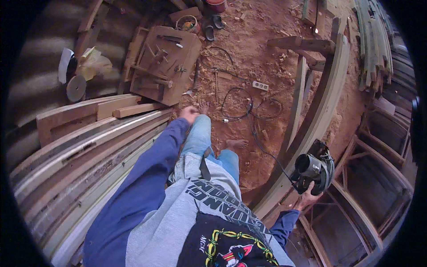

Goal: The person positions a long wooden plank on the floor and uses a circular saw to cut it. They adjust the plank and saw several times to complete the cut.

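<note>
Corded tool in the right hand beside a long beam

At the lower right of the frame, the right hand (pixel 308 196) has its fingers closed on a black power tool (pixel 312 168), alongside a long wooden beam (pixel 327 104); whether tool and wood touch, I cannot tell. The left hand (pixel 190 115), left of centre, is curled by the left knee (pixel 201 127); how far it is closed, or on what, I cannot tell.

The step in hand looks to be handling the tool at the beam. A next move would seem to call for a firm right-hand hold, with the black cable (pixel 272 155) kept clear of the bare feet (pixel 236 143).

The reddish floor (pixel 249 38) is strewn with wood scraps, a white power strip (pixel 260 86) lying near its middle in the frame. A low wooden table (pixel 190 48) at upper left bears small tools. Stacked planks (pixel 91 162) fill the lower left, more timber (pixel 374 42) the upper right, and wooden frames (pixel 361 216) the lower right
</note>
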A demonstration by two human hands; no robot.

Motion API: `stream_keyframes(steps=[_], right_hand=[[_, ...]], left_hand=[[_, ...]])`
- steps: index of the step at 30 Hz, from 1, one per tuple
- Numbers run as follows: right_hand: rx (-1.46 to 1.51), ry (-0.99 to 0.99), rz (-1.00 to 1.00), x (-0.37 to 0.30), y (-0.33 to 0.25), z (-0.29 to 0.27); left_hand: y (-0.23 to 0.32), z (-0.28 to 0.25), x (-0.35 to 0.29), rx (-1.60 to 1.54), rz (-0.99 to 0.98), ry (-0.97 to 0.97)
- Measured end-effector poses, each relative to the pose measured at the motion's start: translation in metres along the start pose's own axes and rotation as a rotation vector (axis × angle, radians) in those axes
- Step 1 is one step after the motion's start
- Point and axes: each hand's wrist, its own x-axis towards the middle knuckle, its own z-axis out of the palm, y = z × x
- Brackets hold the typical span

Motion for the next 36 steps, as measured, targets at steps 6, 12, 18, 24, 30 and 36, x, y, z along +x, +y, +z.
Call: stream_keyframes(steps=[6,12,18,24,30,36], right_hand=[[-0.059,0.106,0.062,-0.005,-0.047,0.016],[-0.217,0.125,-0.008,0.003,-0.016,0.016],[-0.407,0.281,0.032,0.017,0.024,0.023],[-0.586,0.492,0.040,0.017,0.019,0.041],[-0.702,0.503,-0.021,0.020,-0.015,0.060],[-0.761,0.507,0.005,0.032,-0.042,0.074]], left_hand=[[-0.147,-0.111,-0.007,0.316,-0.361,0.095],[-0.164,-0.129,0.059,0.317,-0.243,0.047],[-0.092,-0.096,0.205,0.173,-0.193,0.101],[-0.087,-0.078,0.406,-0.285,-0.524,0.303],[-0.123,-0.106,0.572,-0.128,-0.547,0.620],[-0.197,-0.129,0.692,-0.461,-0.450,0.795]])
